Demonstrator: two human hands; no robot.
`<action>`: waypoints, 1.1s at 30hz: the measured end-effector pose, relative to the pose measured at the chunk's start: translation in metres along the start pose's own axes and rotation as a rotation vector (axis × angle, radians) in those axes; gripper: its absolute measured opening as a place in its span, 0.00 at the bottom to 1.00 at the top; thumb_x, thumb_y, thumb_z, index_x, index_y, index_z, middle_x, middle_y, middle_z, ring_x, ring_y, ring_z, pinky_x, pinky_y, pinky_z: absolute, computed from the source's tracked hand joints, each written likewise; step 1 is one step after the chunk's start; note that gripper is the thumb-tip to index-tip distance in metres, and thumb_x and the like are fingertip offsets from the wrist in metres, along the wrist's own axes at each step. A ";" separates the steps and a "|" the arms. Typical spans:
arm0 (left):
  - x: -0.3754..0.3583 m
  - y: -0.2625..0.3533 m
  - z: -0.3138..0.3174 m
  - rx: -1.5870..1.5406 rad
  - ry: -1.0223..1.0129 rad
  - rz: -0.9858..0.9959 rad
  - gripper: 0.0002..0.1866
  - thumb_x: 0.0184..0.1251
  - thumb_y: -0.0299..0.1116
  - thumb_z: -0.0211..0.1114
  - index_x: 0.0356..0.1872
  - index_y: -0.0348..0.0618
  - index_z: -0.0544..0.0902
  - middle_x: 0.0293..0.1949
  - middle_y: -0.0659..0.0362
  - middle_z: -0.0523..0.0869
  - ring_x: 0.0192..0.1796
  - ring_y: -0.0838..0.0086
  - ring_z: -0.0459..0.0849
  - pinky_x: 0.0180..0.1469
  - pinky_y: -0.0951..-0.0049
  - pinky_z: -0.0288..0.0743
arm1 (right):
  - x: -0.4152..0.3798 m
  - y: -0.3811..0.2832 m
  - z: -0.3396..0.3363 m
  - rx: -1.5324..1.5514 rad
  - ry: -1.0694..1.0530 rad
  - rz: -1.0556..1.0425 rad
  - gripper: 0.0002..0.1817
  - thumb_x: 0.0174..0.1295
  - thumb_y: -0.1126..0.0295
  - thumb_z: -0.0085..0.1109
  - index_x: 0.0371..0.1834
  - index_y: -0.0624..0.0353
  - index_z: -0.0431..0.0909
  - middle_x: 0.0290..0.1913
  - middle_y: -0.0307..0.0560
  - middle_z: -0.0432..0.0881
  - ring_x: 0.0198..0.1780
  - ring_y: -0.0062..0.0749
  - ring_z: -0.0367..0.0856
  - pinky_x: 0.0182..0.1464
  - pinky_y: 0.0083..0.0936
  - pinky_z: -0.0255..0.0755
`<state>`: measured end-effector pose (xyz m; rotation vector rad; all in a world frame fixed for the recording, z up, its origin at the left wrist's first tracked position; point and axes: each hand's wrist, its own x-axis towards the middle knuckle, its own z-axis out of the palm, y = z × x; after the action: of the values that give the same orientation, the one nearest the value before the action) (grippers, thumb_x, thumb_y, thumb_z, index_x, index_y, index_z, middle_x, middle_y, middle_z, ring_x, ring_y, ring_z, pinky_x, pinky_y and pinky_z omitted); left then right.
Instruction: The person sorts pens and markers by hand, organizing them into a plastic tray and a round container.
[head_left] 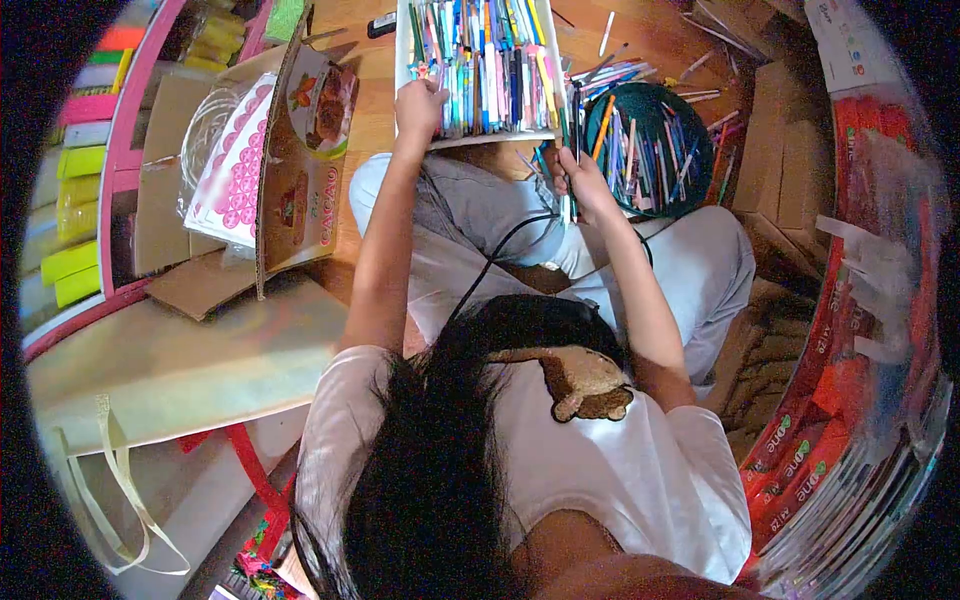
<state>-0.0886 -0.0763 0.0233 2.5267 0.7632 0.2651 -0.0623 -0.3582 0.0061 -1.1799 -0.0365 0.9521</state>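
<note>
A white tray (495, 138) full of pens and markers in rows lies at the top middle, in front of my crossed legs. At its near left corner is my left hand (420, 110), fingers curled in over the pens; what they pinch is hidden. My right hand (588, 185) is closed around a few slim pens (575, 125), held upright just off the tray's near right corner. Beside that hand stands a dark green round basket (652, 210), holding many loose pens and pencils (640, 150).
Loose pens lie scattered on the wooden floor (625, 30) around the basket. An open cardboard box (300, 180) with a pink-patterned white item stands left, near a shelf (125, 150). Red-wrapped packs (800, 440) and cardboard (785, 150) line the right. A cream bag (190, 370) lies lower left.
</note>
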 end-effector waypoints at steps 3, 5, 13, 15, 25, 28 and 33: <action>-0.025 0.041 -0.003 -0.309 -0.008 0.056 0.15 0.49 0.41 0.64 0.31 0.38 0.82 0.27 0.50 0.83 0.30 0.64 0.82 0.34 0.70 0.73 | -0.005 -0.007 0.005 0.035 -0.045 -0.033 0.12 0.65 0.61 0.42 0.28 0.57 0.65 0.19 0.33 0.64 0.18 0.18 0.60 0.20 0.16 0.55; -0.038 0.055 0.019 -0.514 -0.187 0.291 0.17 0.53 0.43 0.62 0.33 0.37 0.82 0.26 0.54 0.83 0.28 0.72 0.81 0.32 0.74 0.72 | -0.003 -0.009 0.007 0.015 -0.063 -0.034 0.12 0.65 0.61 0.42 0.30 0.57 0.65 0.19 0.34 0.64 0.19 0.19 0.61 0.21 0.17 0.56; -0.065 0.111 0.033 -0.775 -0.565 -0.100 0.16 0.52 0.41 0.65 0.26 0.35 0.81 0.19 0.63 0.80 0.21 0.81 0.74 0.25 0.80 0.68 | -0.005 -0.008 0.004 -0.081 -0.102 0.008 0.13 0.64 0.57 0.44 0.34 0.55 0.67 0.23 0.33 0.67 0.22 0.17 0.65 0.24 0.13 0.60; -0.065 0.114 0.023 -0.735 -0.501 -0.132 0.15 0.52 0.40 0.65 0.26 0.36 0.82 0.19 0.62 0.80 0.20 0.81 0.75 0.25 0.81 0.68 | -0.005 -0.009 0.003 -0.150 -0.048 0.039 0.14 0.64 0.55 0.43 0.34 0.55 0.68 0.24 0.32 0.68 0.23 0.17 0.66 0.25 0.14 0.61; 0.019 0.033 -0.004 -0.667 -0.123 -0.161 0.15 0.56 0.38 0.62 0.33 0.32 0.80 0.20 0.58 0.81 0.22 0.78 0.78 0.26 0.79 0.71 | 0.004 0.000 -0.008 -0.223 0.067 0.050 0.18 0.64 0.57 0.41 0.40 0.63 0.71 0.29 0.41 0.72 0.31 0.25 0.68 0.34 0.21 0.63; 0.031 0.013 0.008 -0.111 -0.017 -0.037 0.17 0.41 0.36 0.70 0.32 0.37 0.82 0.21 0.54 0.81 0.26 0.68 0.81 0.33 0.69 0.73 | 0.010 0.006 -0.010 -0.218 0.091 -0.007 0.15 0.64 0.58 0.42 0.34 0.59 0.69 0.22 0.35 0.66 0.23 0.20 0.64 0.25 0.18 0.60; 0.019 -0.005 0.030 -0.001 0.033 0.044 0.17 0.40 0.38 0.70 0.31 0.38 0.82 0.22 0.53 0.82 0.27 0.67 0.81 0.33 0.69 0.73 | 0.016 0.012 -0.013 -0.224 0.079 -0.034 0.14 0.64 0.59 0.42 0.33 0.59 0.70 0.22 0.35 0.66 0.22 0.20 0.64 0.25 0.18 0.60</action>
<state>-0.0658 -0.0740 -0.0037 2.5468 0.7205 0.3227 -0.0529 -0.3575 -0.0158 -1.4186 -0.1016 0.8874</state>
